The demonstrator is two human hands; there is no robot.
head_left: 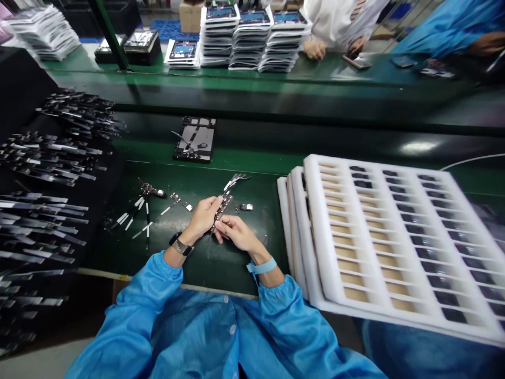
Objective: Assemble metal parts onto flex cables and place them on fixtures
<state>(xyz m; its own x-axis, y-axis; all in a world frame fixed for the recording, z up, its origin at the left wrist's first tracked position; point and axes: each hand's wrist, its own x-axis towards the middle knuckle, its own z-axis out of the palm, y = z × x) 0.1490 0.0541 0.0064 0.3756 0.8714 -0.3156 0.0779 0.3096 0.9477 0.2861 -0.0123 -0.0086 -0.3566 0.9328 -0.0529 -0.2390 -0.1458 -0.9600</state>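
Note:
Both hands meet over the green work surface, closed on one narrow circuit board (pixel 224 205) dotted with small parts. My left hand (pixel 202 217) grips its left side, the wrist wearing a dark watch. From below, my right hand (pixel 239 231) pinches the near end; a light blue strap circles that wrist. White-and-black flex cables (pixel 233 181) fan out just beyond the board. A small module (pixel 246 207) lies right of the hands. To the left lie another small module with a flex strip (pixel 175 200) and a cluster of boards with cables (pixel 147 190).
White foam trays (pixel 315 231) with slots, some holding dark parts, are stacked at right. Bundles of flex cables (pixel 43 205) fill black holders at left. A tablet-like device (pixel 195 139) lies ahead. Beyond stand stacked panels (pixel 219 39); co-workers' hands (pixel 314 49) show across the bench.

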